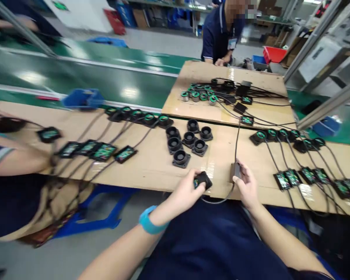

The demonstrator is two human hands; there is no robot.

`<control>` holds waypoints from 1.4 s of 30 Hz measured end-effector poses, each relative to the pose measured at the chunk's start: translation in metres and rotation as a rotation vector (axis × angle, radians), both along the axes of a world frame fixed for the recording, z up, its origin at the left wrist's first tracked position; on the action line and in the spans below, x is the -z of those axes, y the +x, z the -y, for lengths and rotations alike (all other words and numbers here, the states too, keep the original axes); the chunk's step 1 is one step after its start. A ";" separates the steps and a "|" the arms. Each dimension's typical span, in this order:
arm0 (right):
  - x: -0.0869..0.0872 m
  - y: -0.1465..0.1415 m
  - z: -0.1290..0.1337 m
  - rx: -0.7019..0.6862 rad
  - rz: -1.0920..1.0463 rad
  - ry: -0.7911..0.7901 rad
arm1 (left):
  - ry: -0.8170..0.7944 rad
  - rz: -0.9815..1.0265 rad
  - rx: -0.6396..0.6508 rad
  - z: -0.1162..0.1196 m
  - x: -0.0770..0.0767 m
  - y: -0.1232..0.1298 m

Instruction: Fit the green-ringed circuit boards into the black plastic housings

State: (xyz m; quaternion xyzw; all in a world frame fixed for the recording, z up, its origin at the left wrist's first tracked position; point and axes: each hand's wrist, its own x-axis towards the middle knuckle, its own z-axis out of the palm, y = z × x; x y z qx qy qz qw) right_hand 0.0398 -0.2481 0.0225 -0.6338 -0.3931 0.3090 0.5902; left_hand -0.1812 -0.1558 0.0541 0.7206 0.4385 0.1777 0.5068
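Note:
My left hand [189,188], with a blue band on its wrist, is closed round a black square housing [204,180] that has a bit of green showing at its side. Between thumb and fingers my right hand [247,184] grips a small black box [235,171]. One cable [237,144] runs up from that box toward the far cardboard, and another cable [218,202] loops below toward the left hand's piece. Just beyond my left hand sit several black flanged housings [181,157] with round openings.
On the right lie several cabled units with open circuit boxes [291,177]; a similar row of circuit boxes [103,151] lies left. Green-ringed metal parts [195,96] rest on the far cardboard [175,104]. A person [221,35] is opposite; another person's arm [17,157] reaches in at left.

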 end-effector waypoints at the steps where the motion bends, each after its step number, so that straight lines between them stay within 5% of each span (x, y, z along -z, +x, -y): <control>1: -0.005 -0.002 0.000 0.036 -0.186 0.041 | -0.072 0.049 -0.029 0.001 0.005 -0.001; 8: -0.026 -0.002 0.003 -0.048 -0.805 0.065 | -0.444 0.209 -0.126 0.010 0.000 0.004; 13: -0.030 0.000 0.005 -0.117 -0.925 0.008 | -0.614 0.355 -0.186 0.009 -0.012 0.002; 21: -0.024 -0.018 0.010 -0.238 -1.054 -0.055 | -0.967 0.652 -0.276 0.009 -0.010 -0.010; 30: -0.019 -0.035 0.012 -0.354 -0.995 -0.224 | -1.048 0.748 -0.425 0.000 -0.008 -0.029; 36: -0.010 -0.039 0.017 -0.568 -0.743 -0.418 | -1.006 0.770 -0.419 -0.010 -0.010 -0.052; 42: -0.021 -0.044 0.016 -0.771 -0.686 -0.466 | -0.897 0.703 -0.424 -0.020 -0.023 -0.077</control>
